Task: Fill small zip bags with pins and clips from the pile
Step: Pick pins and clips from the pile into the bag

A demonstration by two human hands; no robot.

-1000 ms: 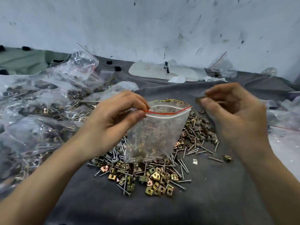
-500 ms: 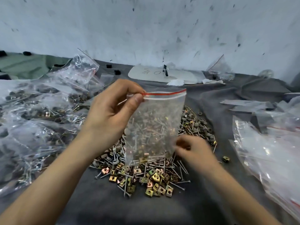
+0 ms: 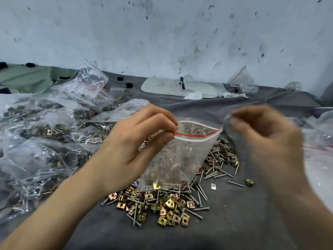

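Left hand (image 3: 138, 147) is pinching bag (image 3: 176, 159) at left corner, holding mouth open over pile (image 3: 162, 204), prob so spills drop back; right hand (image 3: 261, 141) is curling at right lip, too blurry, can't tell its grip.

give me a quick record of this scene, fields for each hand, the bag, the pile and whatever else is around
zip bag: clear, red strip, mouth open, pins inside
pile: loose pins and square clips on grey cloth, below the bag
left hand: pinches the bag's top left corner
right hand: blurred, fingers curled at the bag's top right corner; grip unclear
filled bags: heaped at the left
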